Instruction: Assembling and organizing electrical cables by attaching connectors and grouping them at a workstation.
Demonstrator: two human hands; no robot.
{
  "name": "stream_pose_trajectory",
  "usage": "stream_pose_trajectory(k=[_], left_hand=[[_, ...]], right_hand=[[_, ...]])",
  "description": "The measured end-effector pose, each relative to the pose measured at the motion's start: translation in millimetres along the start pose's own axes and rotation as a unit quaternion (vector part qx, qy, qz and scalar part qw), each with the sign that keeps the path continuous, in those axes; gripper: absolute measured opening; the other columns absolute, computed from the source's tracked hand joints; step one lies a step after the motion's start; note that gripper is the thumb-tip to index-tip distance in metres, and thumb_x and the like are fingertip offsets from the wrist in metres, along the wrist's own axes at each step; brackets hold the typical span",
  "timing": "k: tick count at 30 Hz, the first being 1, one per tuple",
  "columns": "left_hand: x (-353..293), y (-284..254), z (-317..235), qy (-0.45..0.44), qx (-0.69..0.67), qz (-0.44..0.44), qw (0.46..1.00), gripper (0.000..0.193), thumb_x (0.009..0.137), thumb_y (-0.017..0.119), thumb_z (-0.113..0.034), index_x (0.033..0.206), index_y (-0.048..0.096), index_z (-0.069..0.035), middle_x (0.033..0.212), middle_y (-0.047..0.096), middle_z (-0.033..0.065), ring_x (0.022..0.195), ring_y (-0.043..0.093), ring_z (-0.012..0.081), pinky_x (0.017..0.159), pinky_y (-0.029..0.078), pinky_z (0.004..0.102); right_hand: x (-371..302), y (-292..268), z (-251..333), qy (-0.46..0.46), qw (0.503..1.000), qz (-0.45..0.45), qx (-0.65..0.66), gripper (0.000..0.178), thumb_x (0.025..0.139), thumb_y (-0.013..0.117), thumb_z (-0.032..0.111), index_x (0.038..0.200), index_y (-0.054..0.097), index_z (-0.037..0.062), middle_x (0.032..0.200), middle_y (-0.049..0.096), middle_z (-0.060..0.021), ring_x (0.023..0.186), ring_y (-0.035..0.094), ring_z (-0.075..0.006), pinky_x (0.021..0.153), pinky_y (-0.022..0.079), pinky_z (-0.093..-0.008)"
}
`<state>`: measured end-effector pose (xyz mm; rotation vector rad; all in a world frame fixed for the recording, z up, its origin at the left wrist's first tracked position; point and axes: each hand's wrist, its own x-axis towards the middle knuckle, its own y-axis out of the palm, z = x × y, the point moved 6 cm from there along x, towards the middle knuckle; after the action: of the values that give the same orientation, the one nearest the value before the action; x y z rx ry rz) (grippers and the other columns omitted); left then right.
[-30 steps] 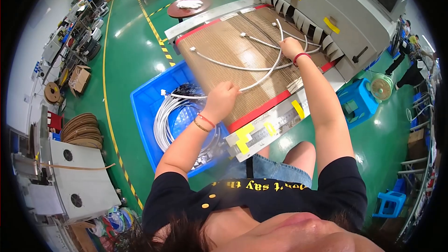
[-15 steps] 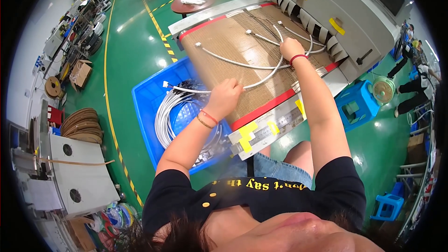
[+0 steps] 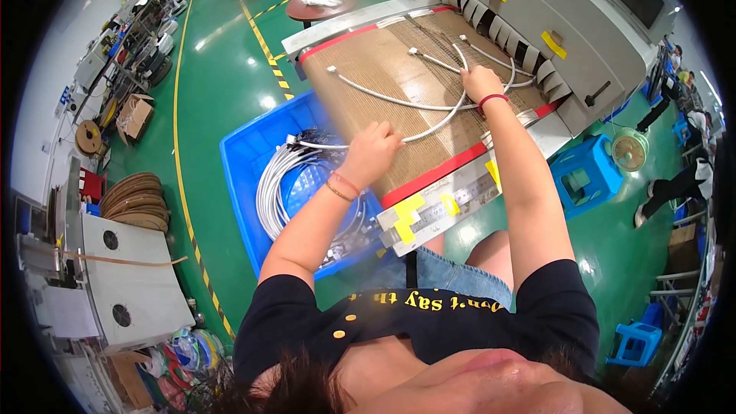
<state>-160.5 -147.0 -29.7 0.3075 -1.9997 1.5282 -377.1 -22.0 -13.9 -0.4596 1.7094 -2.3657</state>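
Note:
My left hand [image 3: 372,152] is closed around a white cable [image 3: 433,133] above the near left corner of a brown mesh conveyor belt [image 3: 360,111]. One end of that cable, with a white connector [image 3: 291,139], sticks out to the left over a blue bin [image 3: 236,172]. From my left hand the cable curves up and right to my right hand [image 3: 481,84], whose fingers are pinched on it. Other white cables [image 3: 376,94] with connectors lie on the belt around my right hand, some reaching toward the machine's opening. Coiled white cables [image 3: 268,192] fill part of the bin.
At the belt's far end, a grey machine [image 3: 590,54] has a strip curtain [image 3: 502,33]. A metal rail [image 3: 429,222] with yellow tape borders the near side. Blue stools [image 3: 586,172] and a fan [image 3: 629,152] stand right. White gloves [image 3: 322,0] rest on a round red stool [image 3: 295,9].
Both hands keep hold of the cable in nearly the same places. The cable's connector end over the bin has shifted slightly right. A person at the far right has moved.

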Motion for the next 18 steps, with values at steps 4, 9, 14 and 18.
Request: stream_pose_trajectory(k=[4, 9, 14, 18], left_hand=[[-3.3, 3.4, 5.3, -0.009, -0.009, 0.003, 1.000, 0.009, 0.067, 0.055, -0.017, 0.070, 0.055, -0.008, 0.069, 0.046, 0.0047, 0.068, 0.047, 0.0202, 0.058, 0.041, 0.0300], [-1.3, 3.1, 6.8, -0.003, -0.005, -0.005, 1.000, 0.011, 0.067, 0.055, -0.019, 0.070, 0.056, -0.008, 0.070, 0.047, 0.0050, 0.069, 0.047, 0.0204, 0.059, 0.041, 0.0300], [1.5, 3.6, 1.9, 0.018, -0.007, -0.011, 1.000, 0.014, 0.068, 0.056, -0.021, 0.071, 0.056, -0.007, 0.069, 0.047, 0.0054, 0.069, 0.047, 0.0207, 0.062, 0.041, 0.0301], [-5.3, 5.4, 4.2, 0.011, -0.007, -0.008, 1.000, 0.015, 0.068, 0.056, -0.022, 0.072, 0.056, -0.007, 0.069, 0.048, 0.0056, 0.070, 0.048, 0.0213, 0.062, 0.041, 0.0306]], right_hand=[[-4.7, -1.2, -4.9, -0.034, 0.997, -0.029, 0.057, 0.034, 0.076, 0.043, 0.032, 0.082, 0.058, 0.0019, 0.083, 0.055, -0.0204, 0.082, 0.052, -0.0337, 0.073, 0.040, -0.0386], [-37.2, -25.8, -13.7, -0.054, 0.985, -0.095, 0.136, 0.032, 0.073, 0.049, 0.031, 0.084, 0.058, 0.0022, 0.079, 0.057, -0.0180, 0.078, 0.054, -0.0301, 0.070, 0.042, -0.0346], [-96.8, -47.5, -42.4, -0.038, 0.963, -0.098, 0.249, 0.029, 0.073, 0.052, 0.027, 0.084, 0.057, -0.0005, 0.076, 0.058, -0.0134, 0.070, 0.056, -0.0217, 0.063, 0.042, -0.0285], [-164.7, -52.2, -85.6, -0.015, 0.916, -0.087, 0.390, 0.021, 0.078, 0.051, 0.017, 0.088, 0.055, -0.0011, 0.059, 0.049, 0.0008, 0.049, 0.040, -0.0042, 0.044, 0.031, -0.0166]])
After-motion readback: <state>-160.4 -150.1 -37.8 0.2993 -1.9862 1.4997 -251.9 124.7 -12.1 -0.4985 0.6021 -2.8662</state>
